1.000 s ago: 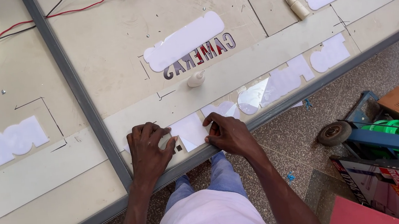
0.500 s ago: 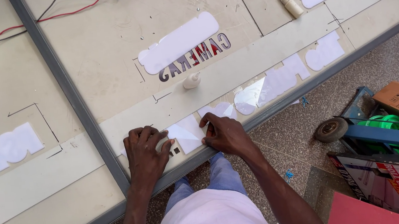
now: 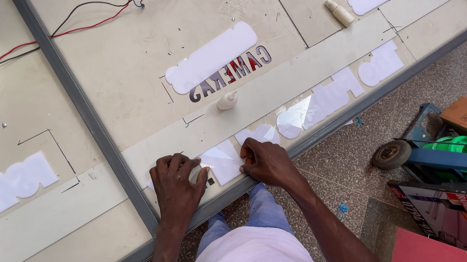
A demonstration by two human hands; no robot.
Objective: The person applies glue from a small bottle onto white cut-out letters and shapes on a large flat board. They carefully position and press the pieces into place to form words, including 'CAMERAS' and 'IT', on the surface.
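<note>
Both hands [image 3: 221, 175] flat — pressing white cutout [image 3: 222, 162] onto panel [image 3: 123, 73].

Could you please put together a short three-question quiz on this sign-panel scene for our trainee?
1. True or false: both hands rest on the same white acrylic piece.
2. Which lies closest to the cut-out red lettering? A) the small glue bottle B) the beige tube C) the wheeled trolley
3. What runs along the panel's top edge?

Key:
1. True: the left hand presses its left end, the right hand its right end.
2. A.
3. Red and black wires.
</note>
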